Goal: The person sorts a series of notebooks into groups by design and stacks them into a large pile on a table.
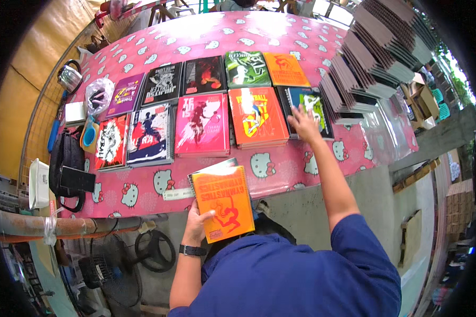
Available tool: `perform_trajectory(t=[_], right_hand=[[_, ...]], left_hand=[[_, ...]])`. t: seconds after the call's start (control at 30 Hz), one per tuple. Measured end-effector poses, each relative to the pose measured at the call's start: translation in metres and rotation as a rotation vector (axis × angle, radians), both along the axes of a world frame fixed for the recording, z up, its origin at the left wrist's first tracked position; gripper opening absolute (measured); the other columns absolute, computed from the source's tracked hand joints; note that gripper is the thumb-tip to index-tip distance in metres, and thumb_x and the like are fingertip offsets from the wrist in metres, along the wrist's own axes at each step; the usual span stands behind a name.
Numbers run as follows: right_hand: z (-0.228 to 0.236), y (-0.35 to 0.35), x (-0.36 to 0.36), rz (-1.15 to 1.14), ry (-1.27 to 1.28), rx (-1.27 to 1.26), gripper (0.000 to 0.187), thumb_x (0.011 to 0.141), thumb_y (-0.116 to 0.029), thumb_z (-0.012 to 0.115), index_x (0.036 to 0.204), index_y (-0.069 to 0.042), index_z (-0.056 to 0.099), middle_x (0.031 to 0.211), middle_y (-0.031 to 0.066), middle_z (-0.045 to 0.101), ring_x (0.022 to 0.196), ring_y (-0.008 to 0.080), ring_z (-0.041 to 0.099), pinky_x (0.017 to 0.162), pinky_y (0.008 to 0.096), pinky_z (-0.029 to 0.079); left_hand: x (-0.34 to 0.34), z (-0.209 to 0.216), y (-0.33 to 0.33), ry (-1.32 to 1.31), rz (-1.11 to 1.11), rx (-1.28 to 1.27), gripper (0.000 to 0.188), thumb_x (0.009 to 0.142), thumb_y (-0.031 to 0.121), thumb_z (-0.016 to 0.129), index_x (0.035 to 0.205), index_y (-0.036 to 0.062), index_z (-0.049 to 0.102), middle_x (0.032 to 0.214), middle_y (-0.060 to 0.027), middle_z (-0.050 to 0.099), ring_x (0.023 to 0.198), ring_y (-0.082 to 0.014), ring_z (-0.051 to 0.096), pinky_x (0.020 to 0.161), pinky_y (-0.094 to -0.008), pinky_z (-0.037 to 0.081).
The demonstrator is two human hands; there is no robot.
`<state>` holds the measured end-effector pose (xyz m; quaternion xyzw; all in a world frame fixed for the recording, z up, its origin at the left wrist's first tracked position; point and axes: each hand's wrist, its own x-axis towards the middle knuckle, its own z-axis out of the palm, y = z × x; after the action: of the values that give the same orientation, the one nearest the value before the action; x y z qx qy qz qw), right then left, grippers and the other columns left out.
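My left hand [196, 219] grips a small stack of spiral notebooks in front of my body, with an orange notebook [227, 203] on top and a paler cover edge showing beneath. My right hand [304, 126] reaches over a dark notebook with a blue and green cover [318, 103], at the right end of the nearer row. Its fingers are spread over that cover; whether they press on it I cannot tell. Beside it lies a pile topped by an orange-red volleyball notebook [254, 113]. Left of that is a pink-covered pile [202, 124].
The table has a pink cat-patterned cover [262, 165]. Tall stacks of spiral-bound notebooks [354, 84] rise at the right. A farther row includes a green notebook [247, 68] and an orange one [287, 70]. A black bag [66, 158] and blue tape roll [90, 136] sit left.
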<state>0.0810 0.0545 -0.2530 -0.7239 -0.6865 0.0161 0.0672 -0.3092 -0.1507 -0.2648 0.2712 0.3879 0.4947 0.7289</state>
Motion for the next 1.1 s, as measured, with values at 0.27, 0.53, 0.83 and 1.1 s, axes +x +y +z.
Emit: perform_trajectory(t=[0.27,0.53,0.83,1.1], right_hand=[[0.005,-0.045,-0.132,0.464,0.042,0.297,0.048,0.075,-0.022,0.061,0.120,-0.008,0.049,0.130,0.0171,0.042,0.121,0.0320,0.039,0.096,0.0515,0.033],[0.095,-0.144,-0.156,0.893,0.797,-0.194,0.029,0.069,-0.006,0.066,0.098,-0.009,0.065,0.081,0.0076,0.065,0.077,0.0255,0.061,0.073,0.0357,0.047],[0.059,0.151,-0.148,0.251,-0.019,0.127,0.066,0.066,-0.019,0.072,0.125,-0.012,0.042,0.136,0.0100,0.036,0.125,0.0321,0.033,0.099,0.0459,0.034],[0.049,0.187,-0.101,0.609,0.321,0.305,0.022,0.080,-0.019,0.057,0.100,-0.014,0.065,0.082,0.0185,0.062,0.077,0.0336,0.061,0.067,0.0400,0.046]], left_hand=[[-0.024,-0.026,-0.019,0.075,0.430,-0.051,0.016,0.085,0.002,0.054,0.100,-0.0008,0.047,0.095,-0.0086,0.059,0.082,-0.0145,0.059,0.074,-0.0283,0.049],[-0.028,-0.020,-0.009,-0.288,0.512,-0.183,0.031,0.089,0.024,0.054,0.109,0.0006,0.048,0.099,-0.0077,0.059,0.086,-0.0158,0.059,0.077,-0.0290,0.047],[-0.036,0.003,-0.013,0.259,0.634,-0.135,0.029,0.076,-0.002,0.062,0.103,-0.0036,0.053,0.096,-0.0091,0.060,0.082,-0.0168,0.060,0.074,-0.0291,0.049],[-0.063,0.015,-0.019,0.175,0.547,-0.138,0.045,0.069,-0.005,0.061,0.112,-0.0025,0.047,0.105,-0.0122,0.059,0.091,-0.0212,0.060,0.080,-0.0337,0.048]])
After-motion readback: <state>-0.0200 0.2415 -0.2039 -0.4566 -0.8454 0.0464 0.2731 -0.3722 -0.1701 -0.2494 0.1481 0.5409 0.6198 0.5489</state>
